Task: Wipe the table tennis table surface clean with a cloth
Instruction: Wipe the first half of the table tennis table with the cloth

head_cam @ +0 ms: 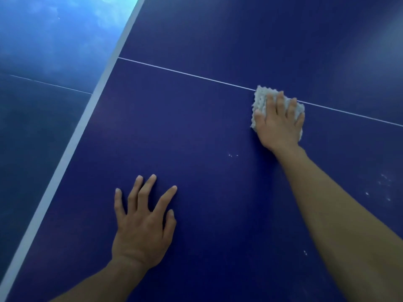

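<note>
**Cloth pressed at the centre line, free hand braced**

The table tennis table [207, 149] fills most of the frame, its dark blue top bordered by a white edge band [72, 136] running from lower left to the top; a glossy blue floor [43, 51] shows in the upper left. A thin white line [185, 73] crosses the top toward the right edge.

The left hand [141, 227] lies flat at lower centre, fingers spread and straight, most likely a prop for the long reach. The right hand [279, 125], at centre right, presses the cloth [260, 99] down with fingers laid flat and slightly apart, so the pale wad sits on the line under the palm.

Small white specks [232, 155] lie just below the cloth, with more at the right edge [385, 188], so wiping looks unfinished. No container is in view.
</note>
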